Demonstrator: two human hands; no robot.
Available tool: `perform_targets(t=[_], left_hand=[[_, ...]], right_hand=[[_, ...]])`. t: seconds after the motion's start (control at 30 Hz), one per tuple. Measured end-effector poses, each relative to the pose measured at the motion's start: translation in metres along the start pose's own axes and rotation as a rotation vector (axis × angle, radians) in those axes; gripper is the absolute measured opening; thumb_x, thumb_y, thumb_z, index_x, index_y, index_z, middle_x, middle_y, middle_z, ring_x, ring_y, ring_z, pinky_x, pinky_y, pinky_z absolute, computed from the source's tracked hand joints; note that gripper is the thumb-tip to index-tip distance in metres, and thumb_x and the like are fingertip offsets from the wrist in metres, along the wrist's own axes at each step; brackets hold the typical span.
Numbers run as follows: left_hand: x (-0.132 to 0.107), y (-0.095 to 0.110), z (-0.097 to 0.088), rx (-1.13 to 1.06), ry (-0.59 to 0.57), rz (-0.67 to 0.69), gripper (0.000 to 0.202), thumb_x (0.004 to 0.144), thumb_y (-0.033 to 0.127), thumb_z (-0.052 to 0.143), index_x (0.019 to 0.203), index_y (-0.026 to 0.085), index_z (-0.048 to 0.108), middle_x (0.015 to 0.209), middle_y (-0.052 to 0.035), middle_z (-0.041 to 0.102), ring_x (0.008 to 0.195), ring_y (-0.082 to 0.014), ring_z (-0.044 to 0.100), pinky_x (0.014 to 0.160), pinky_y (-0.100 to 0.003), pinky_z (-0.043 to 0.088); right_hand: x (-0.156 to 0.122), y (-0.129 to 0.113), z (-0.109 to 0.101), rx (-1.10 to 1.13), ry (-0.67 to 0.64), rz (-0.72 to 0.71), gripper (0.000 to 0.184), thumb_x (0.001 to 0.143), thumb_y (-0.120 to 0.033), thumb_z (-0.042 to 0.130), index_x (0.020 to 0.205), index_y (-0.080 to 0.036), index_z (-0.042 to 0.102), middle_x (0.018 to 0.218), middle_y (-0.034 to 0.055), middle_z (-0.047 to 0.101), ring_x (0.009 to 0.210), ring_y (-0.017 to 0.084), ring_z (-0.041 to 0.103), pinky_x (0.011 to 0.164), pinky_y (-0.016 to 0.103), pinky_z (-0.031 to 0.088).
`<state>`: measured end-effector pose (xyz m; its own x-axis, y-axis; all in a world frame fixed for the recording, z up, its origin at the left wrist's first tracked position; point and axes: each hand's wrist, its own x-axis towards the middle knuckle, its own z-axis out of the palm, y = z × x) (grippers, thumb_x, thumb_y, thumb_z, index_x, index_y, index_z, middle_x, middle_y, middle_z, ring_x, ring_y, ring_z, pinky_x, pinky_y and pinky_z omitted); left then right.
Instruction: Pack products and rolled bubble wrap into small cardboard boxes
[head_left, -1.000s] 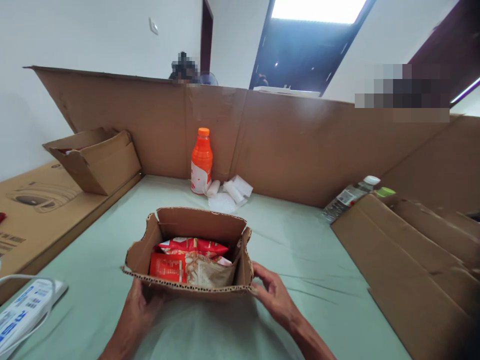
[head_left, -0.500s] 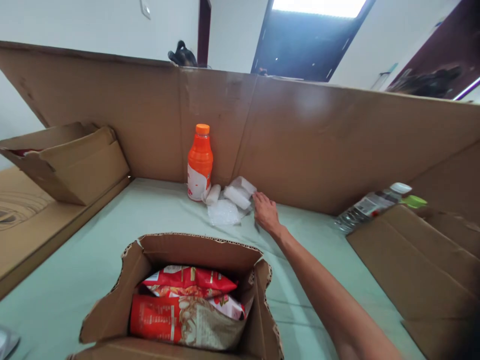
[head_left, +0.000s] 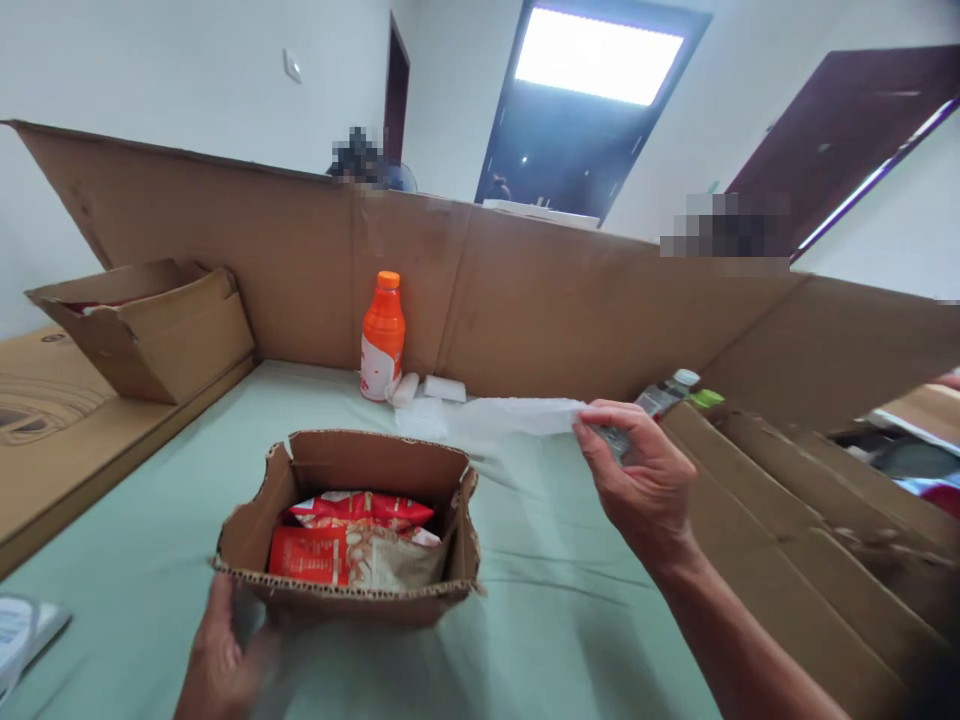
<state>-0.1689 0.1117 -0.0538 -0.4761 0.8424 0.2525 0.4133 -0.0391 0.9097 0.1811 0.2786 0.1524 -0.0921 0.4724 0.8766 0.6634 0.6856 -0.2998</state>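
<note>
A small open cardboard box [head_left: 352,590] sits on the pale green table [head_left: 540,560], with red and brown snack packets [head_left: 352,545] inside. My left hand [head_left: 221,665] rests against the box's near left corner, fingers bent on its wall. My right hand [head_left: 637,475] is raised to the right of the box and pinches one end of a white plastic wrap strip [head_left: 510,415] that stretches back towards the orange bottle [head_left: 382,335]. Small white rolls [head_left: 431,388] lie beside that bottle.
A tall cardboard wall [head_left: 562,300] closes the back of the table. Another open cardboard box [head_left: 150,325] stands at the left. Flat cardboard sheets [head_left: 802,520] and a clear bottle [head_left: 664,395] lie at the right. Other people show partly behind the wall.
My right hand reached to the white rolls by the bottle, then drew back to the right pulling a white strip. My left hand is back at the box's corner.
</note>
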Motion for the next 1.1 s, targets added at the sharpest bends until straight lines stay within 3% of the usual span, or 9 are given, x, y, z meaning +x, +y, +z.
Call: perform_targets(t=[0.1,0.2,0.27,0.33,0.43,0.6,0.7,0.83,1.1], left_hand=[[-0.016,0.025,-0.012,0.047,0.188,0.156,0.083,0.087,0.038,0.064,0.158,0.027,0.024,0.161,-0.0127,0.032,0.148,-0.04,0.029,0.121,-0.065,0.021],[-0.05,0.066,-0.005,0.024,0.285,0.456,0.088,0.081,0.021,0.07,0.157,0.032,0.028,0.161,-0.0086,0.034,0.145,-0.0365,0.036,0.12,-0.068,0.024],[-0.071,0.097,0.012,-0.013,0.209,0.657,0.09,0.077,0.011,0.069,0.155,0.037,0.031,0.16,-0.0074,0.035,0.139,-0.0338,0.046,0.116,-0.066,0.034],[-0.082,0.127,0.034,-0.06,0.052,0.754,0.091,0.078,0.009,0.068,0.156,0.034,0.029,0.159,-0.0127,0.037,0.137,-0.0348,0.048,0.109,-0.063,0.044],[-0.08,0.155,0.068,-0.068,-0.123,0.652,0.089,0.083,0.016,0.065,0.159,0.026,0.019,0.156,-0.0199,0.04,0.141,-0.0361,0.044,0.109,-0.058,0.046],[-0.078,0.154,0.101,0.036,-0.135,0.526,0.084,0.087,0.02,0.061,0.158,0.024,0.017,0.146,-0.0186,0.05,0.131,-0.0335,0.053,0.106,-0.056,0.047],[-0.088,0.15,0.097,0.047,-0.051,0.593,0.08,0.087,0.016,0.06,0.157,0.026,0.022,0.139,-0.0173,0.055,0.127,-0.0324,0.056,0.104,-0.054,0.048],[-0.093,0.16,0.084,-0.039,0.027,0.736,0.082,0.086,0.011,0.061,0.158,0.025,0.023,0.149,-0.0181,0.046,0.139,-0.0332,0.046,0.11,-0.055,0.045],[-0.094,0.161,0.112,-0.097,-0.237,0.574,0.085,0.085,0.018,0.062,0.157,0.023,0.018,0.15,-0.0173,0.047,0.14,-0.0316,0.046,0.112,-0.05,0.044]], right_hand=[[-0.001,-0.036,-0.038,0.046,-0.03,-0.041,0.007,0.088,-0.018,0.069,0.092,-0.024,0.069,0.095,0.0011,0.071,0.089,0.017,0.068,0.083,0.034,0.054],[-0.002,-0.068,-0.069,0.137,-0.032,-0.049,0.018,0.084,-0.011,0.072,0.095,-0.025,0.071,0.096,0.0005,0.071,0.09,0.017,0.067,0.082,0.033,0.053],[-0.002,-0.087,-0.085,0.202,-0.008,-0.05,0.023,0.082,-0.007,0.073,0.096,-0.026,0.072,0.094,0.0004,0.071,0.089,0.017,0.067,0.08,0.033,0.053],[0.0,-0.102,-0.099,0.241,0.031,-0.056,0.025,0.081,-0.007,0.074,0.095,-0.027,0.073,0.091,0.0005,0.072,0.087,0.017,0.067,0.077,0.034,0.055],[0.006,-0.118,-0.118,0.247,0.065,-0.001,0.02,0.08,-0.012,0.077,0.092,-0.028,0.074,0.09,0.0017,0.073,0.084,0.019,0.067,0.077,0.037,0.058],[0.023,-0.123,-0.138,0.272,0.127,0.161,0.013,0.078,-0.021,0.081,0.088,-0.026,0.074,0.088,0.0037,0.072,0.076,0.019,0.067,0.072,0.038,0.057],[0.029,-0.117,-0.139,0.33,0.165,0.177,0.011,0.077,-0.019,0.082,0.084,-0.024,0.075,0.08,0.0029,0.07,0.069,0.016,0.065,0.068,0.035,0.056],[0.025,-0.112,-0.136,0.454,0.106,0.218,0.014,0.077,-0.016,0.082,0.085,-0.026,0.076,0.082,0.0024,0.071,0.071,0.017,0.066,0.068,0.035,0.057],[0.032,-0.113,-0.148,0.568,0.055,0.17,0.011,0.078,-0.017,0.082,0.085,-0.024,0.076,0.084,0.0033,0.071,0.075,0.017,0.066,0.071,0.037,0.054]])
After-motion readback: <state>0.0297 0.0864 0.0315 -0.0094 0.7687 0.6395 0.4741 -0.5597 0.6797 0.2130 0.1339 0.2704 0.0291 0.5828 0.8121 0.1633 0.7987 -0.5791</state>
